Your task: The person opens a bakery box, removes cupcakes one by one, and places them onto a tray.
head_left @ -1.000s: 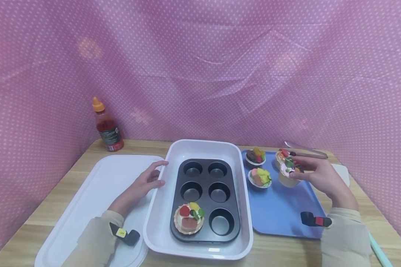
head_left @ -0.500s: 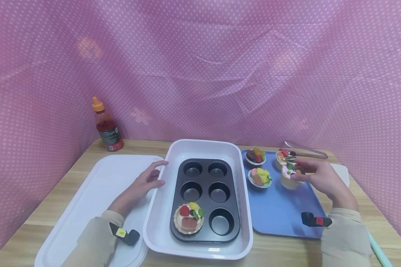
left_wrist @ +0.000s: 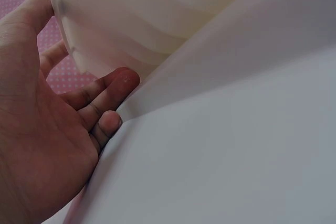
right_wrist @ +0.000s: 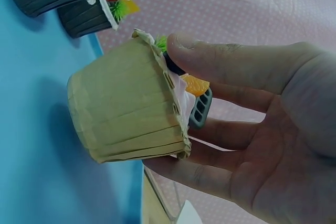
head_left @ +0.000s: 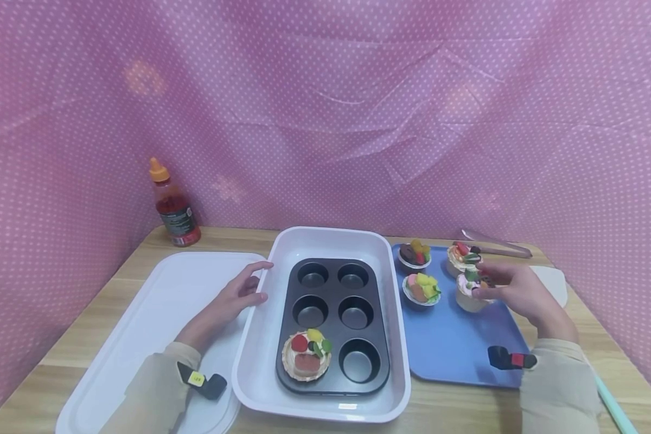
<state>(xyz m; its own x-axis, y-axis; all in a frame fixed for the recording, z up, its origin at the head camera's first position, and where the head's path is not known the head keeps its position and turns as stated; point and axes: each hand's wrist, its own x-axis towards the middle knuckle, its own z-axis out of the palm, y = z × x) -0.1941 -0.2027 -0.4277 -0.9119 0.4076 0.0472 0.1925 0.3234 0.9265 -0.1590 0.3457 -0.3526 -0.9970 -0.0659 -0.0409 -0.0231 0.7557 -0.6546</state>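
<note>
In the head view my right hand point(head_left: 528, 298) pinches a cupcake point(head_left: 468, 299) by its topped rim, low over the blue tray point(head_left: 450, 349). This cupcake has a pale paper cup with pink cream and fruit; the right wrist view cannot settle whether its base touches the tray. My left hand point(head_left: 222, 310) grips the left rim of a white bin point(head_left: 318, 411): thumb and index finger lie over the edge, other fingers curl against the outer wall point(left_wrist: 121, 30). Inside the bin lies a dark muffin pan point(head_left: 334, 337), with a fruit tart point(head_left: 306, 355) in its near-left cup.
On the blue tray stand a chocolate cupcake point(head_left: 415, 255), a fruit cupcake point(head_left: 421, 290) and a cream cupcake point(head_left: 461, 259). Tongs point(head_left: 496, 244) lie behind it. A white lid point(head_left: 135, 337) lies left, below a sauce bottle point(head_left: 176, 211). A mint-green handle point(head_left: 613, 401) is front right.
My right hand has lowered the pink-cream cupcake slightly toward the blue tray and the near edge. My left hand stays on the bin's rim.
</note>
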